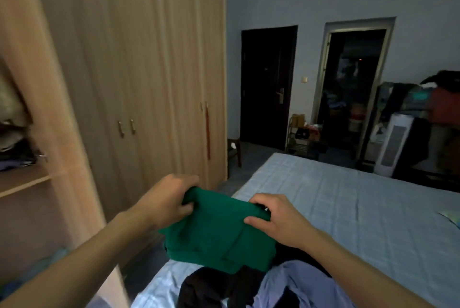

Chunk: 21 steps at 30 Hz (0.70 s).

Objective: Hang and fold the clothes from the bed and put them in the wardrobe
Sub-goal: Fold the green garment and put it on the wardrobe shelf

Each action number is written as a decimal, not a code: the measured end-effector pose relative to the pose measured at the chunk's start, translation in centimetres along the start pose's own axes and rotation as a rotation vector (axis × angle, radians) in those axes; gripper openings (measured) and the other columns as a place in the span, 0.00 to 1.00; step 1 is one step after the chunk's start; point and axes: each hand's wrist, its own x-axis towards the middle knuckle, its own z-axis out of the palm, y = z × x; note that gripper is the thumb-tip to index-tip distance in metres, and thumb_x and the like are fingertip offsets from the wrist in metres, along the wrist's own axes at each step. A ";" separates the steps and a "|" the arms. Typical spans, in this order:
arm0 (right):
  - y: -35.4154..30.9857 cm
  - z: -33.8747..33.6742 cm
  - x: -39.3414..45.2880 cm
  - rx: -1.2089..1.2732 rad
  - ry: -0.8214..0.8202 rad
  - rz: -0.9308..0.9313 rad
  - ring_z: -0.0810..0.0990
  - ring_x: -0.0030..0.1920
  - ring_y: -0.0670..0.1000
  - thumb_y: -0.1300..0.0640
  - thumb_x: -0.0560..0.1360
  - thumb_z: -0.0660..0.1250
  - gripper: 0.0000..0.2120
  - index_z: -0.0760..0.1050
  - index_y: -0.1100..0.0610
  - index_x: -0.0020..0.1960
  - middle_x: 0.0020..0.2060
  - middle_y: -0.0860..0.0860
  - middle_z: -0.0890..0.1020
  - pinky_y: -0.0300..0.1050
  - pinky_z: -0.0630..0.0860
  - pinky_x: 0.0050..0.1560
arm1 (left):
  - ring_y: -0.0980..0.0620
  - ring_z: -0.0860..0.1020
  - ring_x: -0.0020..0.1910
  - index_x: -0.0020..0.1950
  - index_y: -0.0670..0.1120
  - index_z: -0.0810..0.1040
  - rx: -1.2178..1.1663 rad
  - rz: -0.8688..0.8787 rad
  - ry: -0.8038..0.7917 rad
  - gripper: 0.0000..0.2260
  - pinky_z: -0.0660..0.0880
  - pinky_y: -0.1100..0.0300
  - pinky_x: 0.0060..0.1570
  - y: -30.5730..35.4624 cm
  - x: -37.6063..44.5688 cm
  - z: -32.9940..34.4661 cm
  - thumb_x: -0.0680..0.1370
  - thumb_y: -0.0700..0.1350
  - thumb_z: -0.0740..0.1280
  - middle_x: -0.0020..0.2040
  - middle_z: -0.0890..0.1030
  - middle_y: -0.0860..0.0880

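Hanging between two hands, a green garment (pixel 216 233) is held up over the near end of the bed (pixel 348 208). Its upper edge is gripped at both ends: the left hand (pixel 169 200) is closed on the left corner, with cloth bunched under the curled fingers, and the right hand (pixel 276 218) pinches the right corner between thumb and fingers. The lower part of the garment appears to be folded, and it touches or nearly touches the pile beneath; the exact contact cannot be told.

Below it, on the pale blue sheet, a black garment (pixel 214 287) and a lilac garment (pixel 293 282) are seen lying crumpled, just beside each other.

To the left, the wardrobe (pixel 139 71) is seen with its light wooden doors closed, while a nearer section stands open, and stacked clothes (pixel 12 143) are shown on a shelf (pixel 27 183) there, blurred. Across the room, a dark door (pixel 267 86) is seen beside an open doorway (pixel 353 88), and a white fan (pixel 392 143) is placed past the bed's far corner.
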 end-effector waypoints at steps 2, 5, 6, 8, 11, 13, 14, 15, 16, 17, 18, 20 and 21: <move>-1.9 2.4 3.2 -0.033 0.001 -0.050 0.78 0.39 0.43 0.47 0.74 0.71 0.09 0.77 0.52 0.46 0.38 0.44 0.79 0.43 0.75 0.40 | 0.54 0.73 0.41 0.44 0.51 0.72 0.021 -0.039 0.022 0.09 0.73 0.53 0.43 -3.3 -2.5 -1.2 0.67 0.48 0.67 0.42 0.74 0.56; -5.2 6.4 8.1 -0.064 0.031 -0.127 0.75 0.41 0.42 0.48 0.72 0.72 0.10 0.76 0.52 0.46 0.40 0.45 0.77 0.40 0.73 0.42 | 0.53 0.73 0.46 0.49 0.52 0.71 0.092 -0.094 0.041 0.11 0.71 0.56 0.47 -8.4 -6.4 -3.5 0.68 0.48 0.68 0.48 0.69 0.55; -6.4 7.9 9.7 -0.063 0.041 -0.145 0.75 0.42 0.42 0.48 0.72 0.72 0.10 0.75 0.52 0.46 0.41 0.45 0.77 0.41 0.73 0.43 | 0.52 0.73 0.47 0.50 0.52 0.71 0.114 -0.117 0.045 0.12 0.71 0.56 0.48 -10.1 -7.7 -4.4 0.69 0.48 0.68 0.48 0.68 0.55; -8.9 11.0 12.9 -0.059 0.039 -0.185 0.74 0.41 0.42 0.50 0.71 0.72 0.11 0.73 0.52 0.46 0.40 0.44 0.75 0.39 0.71 0.42 | 0.50 0.73 0.48 0.51 0.52 0.70 0.140 -0.159 0.074 0.12 0.72 0.53 0.49 -13.7 -10.3 -6.1 0.70 0.47 0.68 0.49 0.68 0.54; -12.8 15.7 17.4 -0.061 0.015 -0.235 0.72 0.40 0.39 0.53 0.71 0.73 0.11 0.70 0.52 0.45 0.38 0.40 0.73 0.33 0.66 0.40 | 0.50 0.72 0.49 0.52 0.52 0.69 0.153 -0.205 0.124 0.13 0.71 0.53 0.48 -18.8 -14.6 -8.3 0.70 0.46 0.68 0.50 0.69 0.54; -14.9 18.8 20.0 -0.059 -0.004 -0.270 0.72 0.41 0.39 0.54 0.71 0.73 0.12 0.70 0.53 0.45 0.39 0.40 0.72 0.32 0.65 0.40 | 0.50 0.72 0.49 0.52 0.52 0.69 0.171 -0.234 0.152 0.14 0.72 0.53 0.47 -21.7 -17.4 -9.3 0.70 0.45 0.69 0.50 0.69 0.54; -16.0 20.4 21.1 -0.052 -0.015 -0.288 0.72 0.41 0.40 0.54 0.71 0.73 0.12 0.71 0.53 0.46 0.39 0.41 0.72 0.33 0.66 0.41 | 0.49 0.72 0.50 0.52 0.52 0.69 0.178 -0.257 0.162 0.14 0.73 0.52 0.46 -23.2 -18.9 -9.6 0.70 0.45 0.68 0.51 0.69 0.54; -16.9 22.0 22.3 -0.041 -0.023 -0.306 0.72 0.42 0.41 0.55 0.71 0.73 0.11 0.71 0.53 0.46 0.40 0.42 0.73 0.34 0.67 0.42 | 0.48 0.72 0.50 0.52 0.52 0.69 0.187 -0.283 0.170 0.14 0.74 0.51 0.45 -24.5 -20.4 -9.9 0.70 0.46 0.68 0.51 0.69 0.53; -17.4 22.9 23.0 -0.035 -0.031 -0.318 0.72 0.43 0.41 0.55 0.71 0.73 0.11 0.71 0.53 0.46 0.41 0.43 0.72 0.35 0.67 0.43 | 0.47 0.73 0.50 0.52 0.52 0.68 0.193 -0.299 0.172 0.14 0.75 0.50 0.44 -25.3 -21.3 -10.0 0.69 0.46 0.68 0.51 0.69 0.53; -18.0 24.3 24.0 -0.033 -0.054 -0.334 0.72 0.43 0.42 0.55 0.72 0.73 0.11 0.71 0.53 0.46 0.42 0.43 0.72 0.36 0.68 0.44 | 0.46 0.73 0.50 0.53 0.52 0.68 0.198 -0.321 0.173 0.14 0.75 0.49 0.45 -26.4 -22.4 -10.2 0.69 0.46 0.67 0.52 0.69 0.53; -18.9 26.0 25.3 -0.028 -0.087 -0.350 0.72 0.44 0.42 0.55 0.72 0.73 0.10 0.71 0.53 0.46 0.42 0.43 0.72 0.37 0.69 0.44 | 0.46 0.72 0.51 0.53 0.52 0.69 0.207 -0.347 0.176 0.15 0.75 0.49 0.45 -27.8 -23.8 -10.5 0.68 0.47 0.67 0.53 0.70 0.52; -20.1 29.0 27.7 -0.020 -0.142 -0.375 0.73 0.44 0.43 0.54 0.72 0.72 0.10 0.71 0.52 0.46 0.42 0.43 0.72 0.41 0.71 0.45 | 0.47 0.71 0.52 0.53 0.51 0.70 0.239 -0.386 0.199 0.16 0.74 0.52 0.45 -30.4 -26.0 -10.9 0.68 0.45 0.68 0.53 0.70 0.51; -20.6 30.4 29.0 -0.012 -0.167 -0.387 0.73 0.43 0.44 0.54 0.72 0.72 0.10 0.71 0.52 0.46 0.42 0.42 0.72 0.42 0.71 0.44 | 0.48 0.70 0.52 0.53 0.50 0.70 0.259 -0.411 0.214 0.16 0.73 0.53 0.44 -31.6 -27.0 -11.0 0.68 0.45 0.69 0.52 0.70 0.51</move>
